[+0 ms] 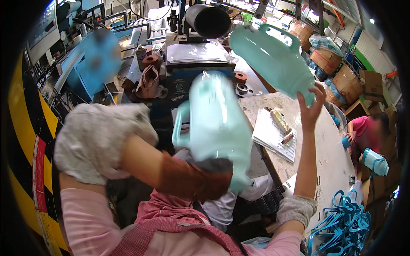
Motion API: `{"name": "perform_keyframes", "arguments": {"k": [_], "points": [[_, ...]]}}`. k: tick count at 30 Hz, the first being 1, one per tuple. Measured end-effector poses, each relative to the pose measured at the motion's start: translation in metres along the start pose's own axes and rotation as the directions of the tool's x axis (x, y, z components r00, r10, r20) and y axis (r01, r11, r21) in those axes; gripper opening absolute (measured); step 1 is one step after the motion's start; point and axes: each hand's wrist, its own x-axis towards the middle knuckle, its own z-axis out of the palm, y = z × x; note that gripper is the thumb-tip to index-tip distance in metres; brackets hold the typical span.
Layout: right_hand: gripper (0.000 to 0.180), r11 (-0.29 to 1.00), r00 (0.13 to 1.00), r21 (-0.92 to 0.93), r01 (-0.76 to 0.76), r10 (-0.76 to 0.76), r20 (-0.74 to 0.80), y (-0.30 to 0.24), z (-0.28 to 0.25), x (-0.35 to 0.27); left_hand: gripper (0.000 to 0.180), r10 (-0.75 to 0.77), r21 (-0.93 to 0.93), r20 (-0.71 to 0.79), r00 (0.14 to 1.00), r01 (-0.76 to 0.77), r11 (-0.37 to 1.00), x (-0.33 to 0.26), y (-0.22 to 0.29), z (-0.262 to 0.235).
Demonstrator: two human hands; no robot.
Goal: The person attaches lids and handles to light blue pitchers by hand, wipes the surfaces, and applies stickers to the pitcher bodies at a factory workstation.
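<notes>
In the middle, a pale teal plastic jug (pixel 218 117) with a loop handle on its left side is held nearly upright, blurred by motion. My left hand (pixel 215 173), in a dark glove with a brown cuff, is closed round its lower part; the fingers are partly hidden. A second teal jug (pixel 273 59), also with a loop handle, tilts up to the left at the upper right. My bare right hand (pixel 313 104) grips its lower end with the fingertips. Beyond the first jug stands a machine with a black cylinder (pixel 207 21) over a pale flat plate (pixel 197 53).
On the worktable (pixel 333 145) to the right lie a stack of papers (pixel 275 134) and a heap of blue plastic handles (pixel 341 224). A co-worker (pixel 363 132) in pink is at far right, near another teal jug (pixel 376 162). Cartons (pixel 348 81) are piled behind. A striped post (pixel 32 128) rises at left.
</notes>
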Motion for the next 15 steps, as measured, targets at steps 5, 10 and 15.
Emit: {"name": "perform_keyframes", "arguments": {"k": [5,10,15], "points": [[0.029,0.975,0.98,0.099,0.199,-0.2,-0.005,-0.093,0.078,0.015,0.019,0.585,-0.651,0.146,0.798,-0.368,0.664,0.044,0.092,0.052],[0.042,0.926,0.921,0.006,0.377,-0.376,0.097,-0.123,0.121,0.025,0.042,-0.228,-0.949,-0.042,0.973,0.033,0.315,0.029,-0.011,0.131],[0.041,0.905,0.908,-0.079,0.419,-0.418,0.022,-0.132,0.146,0.046,0.051,-0.779,0.004,0.081,0.621,0.782,0.624,-0.04,-0.046,0.161]]}}
